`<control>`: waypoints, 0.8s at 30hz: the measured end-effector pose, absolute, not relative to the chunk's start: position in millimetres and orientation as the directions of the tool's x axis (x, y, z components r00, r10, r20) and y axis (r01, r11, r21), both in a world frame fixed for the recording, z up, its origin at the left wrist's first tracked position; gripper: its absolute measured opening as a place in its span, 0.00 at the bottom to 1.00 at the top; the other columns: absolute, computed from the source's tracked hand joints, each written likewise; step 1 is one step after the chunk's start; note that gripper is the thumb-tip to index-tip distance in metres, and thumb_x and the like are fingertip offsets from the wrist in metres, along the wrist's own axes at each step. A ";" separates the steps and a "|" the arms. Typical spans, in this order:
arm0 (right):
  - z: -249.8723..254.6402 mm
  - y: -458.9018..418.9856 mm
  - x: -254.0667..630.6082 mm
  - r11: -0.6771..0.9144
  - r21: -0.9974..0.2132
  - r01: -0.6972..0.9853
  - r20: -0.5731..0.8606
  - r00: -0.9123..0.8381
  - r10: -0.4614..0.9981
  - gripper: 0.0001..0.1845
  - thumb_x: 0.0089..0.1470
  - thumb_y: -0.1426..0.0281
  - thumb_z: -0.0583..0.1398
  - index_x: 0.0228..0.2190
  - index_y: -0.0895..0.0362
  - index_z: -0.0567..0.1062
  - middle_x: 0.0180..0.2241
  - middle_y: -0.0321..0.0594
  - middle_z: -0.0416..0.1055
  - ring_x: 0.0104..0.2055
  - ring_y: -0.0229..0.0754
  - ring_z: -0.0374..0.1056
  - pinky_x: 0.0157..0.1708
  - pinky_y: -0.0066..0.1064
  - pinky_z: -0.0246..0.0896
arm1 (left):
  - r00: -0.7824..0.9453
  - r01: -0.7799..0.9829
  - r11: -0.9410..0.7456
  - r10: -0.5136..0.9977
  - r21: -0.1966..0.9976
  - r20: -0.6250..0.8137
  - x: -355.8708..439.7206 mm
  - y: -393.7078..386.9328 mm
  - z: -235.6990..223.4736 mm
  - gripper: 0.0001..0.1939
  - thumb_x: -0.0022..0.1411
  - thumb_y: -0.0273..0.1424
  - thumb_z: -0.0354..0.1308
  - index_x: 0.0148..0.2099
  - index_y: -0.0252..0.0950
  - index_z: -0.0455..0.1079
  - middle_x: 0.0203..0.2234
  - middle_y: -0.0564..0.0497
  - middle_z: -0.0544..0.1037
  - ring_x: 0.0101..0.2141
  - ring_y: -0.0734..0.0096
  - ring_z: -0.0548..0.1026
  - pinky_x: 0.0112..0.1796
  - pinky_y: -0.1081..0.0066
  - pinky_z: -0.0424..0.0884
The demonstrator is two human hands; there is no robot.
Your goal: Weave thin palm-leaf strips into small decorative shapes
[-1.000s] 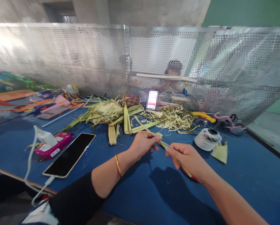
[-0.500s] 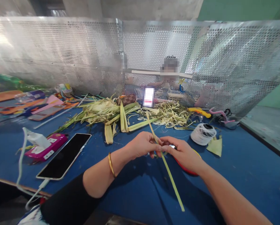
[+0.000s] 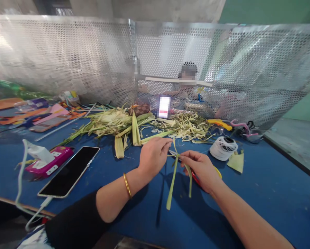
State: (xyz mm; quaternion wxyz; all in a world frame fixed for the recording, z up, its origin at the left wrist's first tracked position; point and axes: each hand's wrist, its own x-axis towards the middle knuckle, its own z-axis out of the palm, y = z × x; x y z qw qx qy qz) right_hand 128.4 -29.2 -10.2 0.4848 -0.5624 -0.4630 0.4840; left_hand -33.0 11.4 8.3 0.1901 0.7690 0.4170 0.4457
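Over the middle of the blue table [image 3: 248, 207], a pale green leaf strip [image 3: 172, 188] hangs from my fingers. Its upper end rises to the fingertips of my left hand [image 3: 153, 157], which are pinched together on it. My right hand [image 3: 200, 169] pinches the strip where it bends or crosses; the exact fold is too small to tell. A second length [image 3: 190, 180] dangles below the right fingers. Partly hidden under my right hand lie scissors with red and yellow handles [image 3: 195, 178]. A spool of white thread [image 3: 223, 148] stands just beyond that hand.
Behind are heaps of husk leaves [image 3: 110, 121] and shredded scraps [image 3: 188, 126]. A phone [image 3: 70, 171] and a magenta power strip [image 3: 58, 157] with cables lie left. A cut leaf piece [image 3: 236, 162] sits right. A perforated metal screen [image 3: 79, 58] crosses the back, with a person [image 3: 187, 74] beyond.
The strip, earlier one long straight diagonal piece, now bends with two lengths hanging. My left hand has risen and turned, moving slightly left of the right hand, which stays nearly in place.
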 end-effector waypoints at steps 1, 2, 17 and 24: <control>-10.6 -28.7 128.6 -0.098 -0.994 0.039 -0.091 0.147 0.985 0.17 0.37 0.58 0.66 0.24 0.58 0.73 0.17 0.32 0.68 0.15 0.32 0.60 0.16 0.25 0.55 | 0.195 0.470 -0.534 0.839 0.703 0.507 -32.3 9.7 8.4 0.12 0.61 0.36 0.53 0.31 0.38 0.75 0.29 0.48 0.78 0.34 0.67 0.73 0.38 0.73 0.64; -10.9 -28.2 128.9 -0.085 -0.996 0.038 -0.077 0.180 0.981 0.17 0.38 0.57 0.66 0.24 0.58 0.73 0.18 0.33 0.69 0.15 0.33 0.60 0.16 0.25 0.55 | 0.169 0.466 -0.462 0.883 0.754 0.437 -31.4 8.1 8.3 0.17 0.61 0.39 0.52 0.26 0.37 0.74 0.23 0.48 0.76 0.29 0.68 0.72 0.35 0.73 0.65; -17.5 -32.3 124.4 0.089 -0.901 0.424 0.162 0.139 0.977 0.10 0.49 0.62 0.58 0.29 0.55 0.73 0.18 0.32 0.69 0.17 0.36 0.64 0.19 0.27 0.60 | 0.480 -0.069 0.393 0.819 0.917 -0.315 -19.2 4.5 -4.0 0.11 0.55 0.35 0.62 0.38 0.32 0.71 0.24 0.52 0.75 0.17 0.81 0.70 0.21 0.79 0.66; -10.8 -31.4 128.8 0.090 -0.945 0.315 0.114 0.060 0.992 0.13 0.47 0.61 0.60 0.32 0.56 0.72 0.24 0.35 0.73 0.21 0.37 0.67 0.24 0.29 0.62 | 0.477 -0.209 0.506 0.800 0.837 -0.364 -22.8 10.7 -1.0 0.04 0.54 0.25 0.59 0.35 0.32 0.71 0.23 0.54 0.74 0.19 0.81 0.70 0.23 0.79 0.67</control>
